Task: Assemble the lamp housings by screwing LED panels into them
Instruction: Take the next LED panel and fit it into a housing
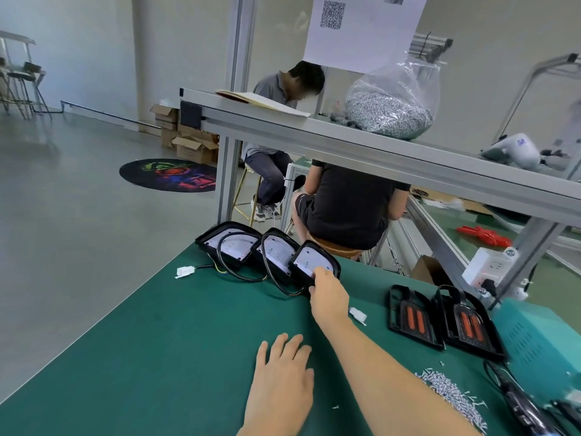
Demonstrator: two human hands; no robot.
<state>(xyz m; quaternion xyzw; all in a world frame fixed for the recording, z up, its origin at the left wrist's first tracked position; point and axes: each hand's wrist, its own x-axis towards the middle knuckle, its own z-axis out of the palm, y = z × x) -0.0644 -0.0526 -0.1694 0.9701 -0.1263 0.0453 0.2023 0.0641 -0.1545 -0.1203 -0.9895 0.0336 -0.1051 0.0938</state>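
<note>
Three lamp housings [316, 261] in a row, right hand [328, 292] pinching the nearest, left hand [283, 376] flat, QR sheet [361, 29] unreadable

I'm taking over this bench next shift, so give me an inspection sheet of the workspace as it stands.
Surface: green mat, loose screws piled at right.
Job's things: three housings with white LED panels overlapping at far edge; two empty housings at right.
Clutter: white connectors.
Grippers: right hand grips the nearest paneled housing; left hand flat on mat.
Cables: black leads loop from housings.
Surroundings: screw bag on shelf; two seated people.
</note>
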